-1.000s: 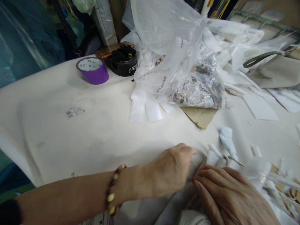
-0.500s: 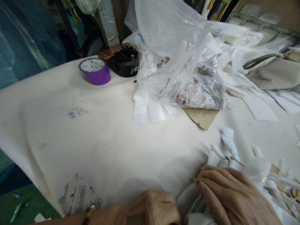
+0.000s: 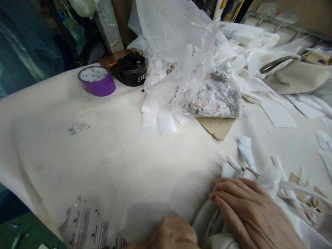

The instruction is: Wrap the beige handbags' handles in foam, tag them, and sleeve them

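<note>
At the bottom middle, my left hand is closed with its fingers curled under. What it may hold is hidden below the frame. To its right, my right hand lies palm down with the fingers stretched out together, resting on a pale, soft-looking item. Only a part of this item shows between the two hands, and its kind cannot be made out. White strips and rolled scraps lie just beyond my right fingertips. A transparent plastic sheet with black print lies left of my left hand.
A purple tape roll and a black roll stand at the table's back edge. A filled clear plastic bag sits beside them, over brown paper. A cream bag with an olive strap lies at back right. The white table ends at left.
The view has shifted slightly, so things on the table appear further left. My left hand and forearm have dropped lower in view; my right hand stays flat on the pale item.
</note>
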{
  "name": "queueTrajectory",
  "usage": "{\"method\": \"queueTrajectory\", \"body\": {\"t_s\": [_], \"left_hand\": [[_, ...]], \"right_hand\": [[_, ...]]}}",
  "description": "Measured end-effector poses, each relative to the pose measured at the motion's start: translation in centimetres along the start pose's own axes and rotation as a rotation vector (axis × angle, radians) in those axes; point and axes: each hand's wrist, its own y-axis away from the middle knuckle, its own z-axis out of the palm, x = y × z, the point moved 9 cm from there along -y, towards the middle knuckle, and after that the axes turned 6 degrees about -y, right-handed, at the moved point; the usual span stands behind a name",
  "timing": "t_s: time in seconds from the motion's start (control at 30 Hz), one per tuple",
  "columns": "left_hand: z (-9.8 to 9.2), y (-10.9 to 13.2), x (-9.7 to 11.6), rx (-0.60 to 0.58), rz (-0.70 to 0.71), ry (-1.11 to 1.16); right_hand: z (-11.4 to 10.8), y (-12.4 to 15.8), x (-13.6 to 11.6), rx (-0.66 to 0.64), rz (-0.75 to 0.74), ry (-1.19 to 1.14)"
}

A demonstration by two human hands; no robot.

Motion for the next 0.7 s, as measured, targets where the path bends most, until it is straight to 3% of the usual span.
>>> {"method": "queueTrajectory", "body": {"t_s": [0.17, 0.27, 0.4, 0.6, 0.7], "left_hand": [[-2.3, -2.6, 2.3, -0.058, -0.060, 0.271], [-2.9, -2.6, 2.5, 0.015, -0.154, 0.452], [-2.5, -1.5, 1.1, 0.168, -0.291, 0.721], [-2.1, -0.9, 0.4, 0.256, -0.216, 0.757], [-1.3, -0.9, 0.3, 0.237, -0.178, 0.779]], "right_hand": [[1.1, 0.0, 0.5, -0.064, 0.082, 0.001], [1.2, 0.0, 0.9, -0.066, 0.130, -0.044], [1.4, 0.2, 1.2, -0.102, 0.190, -0.084], [1.6, 0.5, 1.4, -0.125, 0.187, -0.072], [1.5, 0.5, 1.3, -0.121, 0.170, -0.071]]}}
